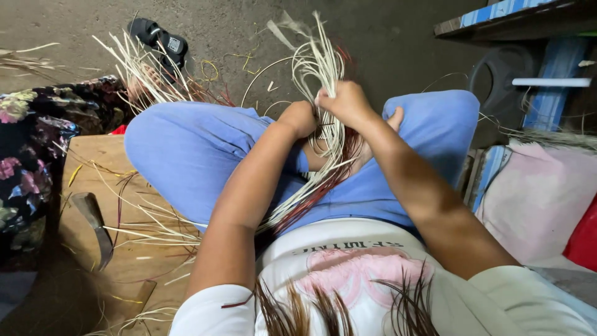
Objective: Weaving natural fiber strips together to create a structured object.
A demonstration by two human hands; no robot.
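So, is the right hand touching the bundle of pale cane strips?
Touching: the head view shows the right hand closed around the bundle of pale cane strips.

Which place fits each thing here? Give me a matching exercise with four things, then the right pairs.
Things:
1. bundle of strips
2. curved knife
3. black sandal
4. pink cushion

Places:
A. on the floor, far side of the knees
B. on the wooden board at left
C. gripped by the left hand and right hand
D. at the right edge

Pairs: 1-C, 2-B, 3-A, 4-D
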